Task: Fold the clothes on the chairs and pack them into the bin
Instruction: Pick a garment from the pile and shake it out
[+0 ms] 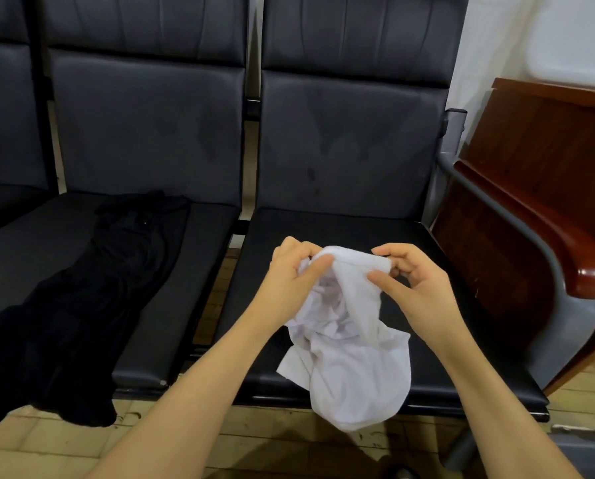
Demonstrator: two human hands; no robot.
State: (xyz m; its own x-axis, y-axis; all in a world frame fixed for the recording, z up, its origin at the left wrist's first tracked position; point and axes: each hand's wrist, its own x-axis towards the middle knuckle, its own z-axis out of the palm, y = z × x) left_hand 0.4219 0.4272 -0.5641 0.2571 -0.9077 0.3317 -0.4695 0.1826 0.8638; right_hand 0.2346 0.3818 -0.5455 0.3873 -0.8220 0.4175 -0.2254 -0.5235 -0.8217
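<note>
A: What do the hands hold?
B: The left hand [294,267] and the right hand [415,280] both pinch the white garment [351,354], fingers curled, over the right chair seat [437,261].
A: And the black garment [92,292]?
B: It lies on the left chair seat [199,236].

Brightness: The room is looking dim, and the dark chairs [341,150] are soaking up most of the light.
Light source: Soft light is coming from above, but no lamp is showing.
Glare: A bright shine is sitting on the rounded wooden edge [593,274] at the right, and a pale sheen is lying on the chair backs.
Bright spots: The white cloth [354,368] is glowing so much that its folds are getting hard to see.
Dark spots: The black garment [81,305] is losing nearly all its detail.
Shadows: They are staying soft and faint.
Sharpness: Everything is looking a little smeary.
Edges: Straight lines are bending near the sides.
</note>
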